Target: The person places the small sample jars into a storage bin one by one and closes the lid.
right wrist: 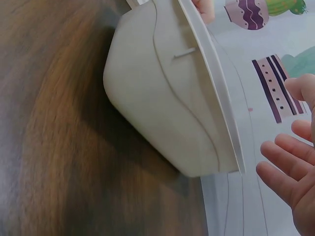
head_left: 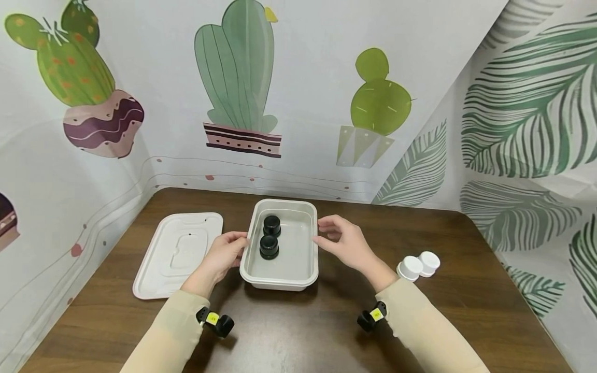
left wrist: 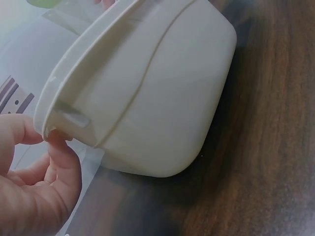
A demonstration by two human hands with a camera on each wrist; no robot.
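A pale grey plastic tub [head_left: 294,267] stands on the brown table, with two black round caps [head_left: 269,246] inside its left half, one behind the other. My left hand [head_left: 226,254] pinches the tub's left rim; in the left wrist view the thumb and curled fingers [left wrist: 65,160] meet around the rim's edge. My right hand [head_left: 345,241] is beside the tub's right rim, its fingers spread and relaxed. The right wrist view shows those fingers [right wrist: 283,167] apart from the tub wall [right wrist: 147,83], holding nothing.
A white rectangular lid [head_left: 158,259] lies flat on the table [head_left: 289,331] to the left of the tub. Two white round caps [head_left: 411,267] sit together on the right. Behind the table hangs a cloth [head_left: 308,103] printed with cacti and leaves.
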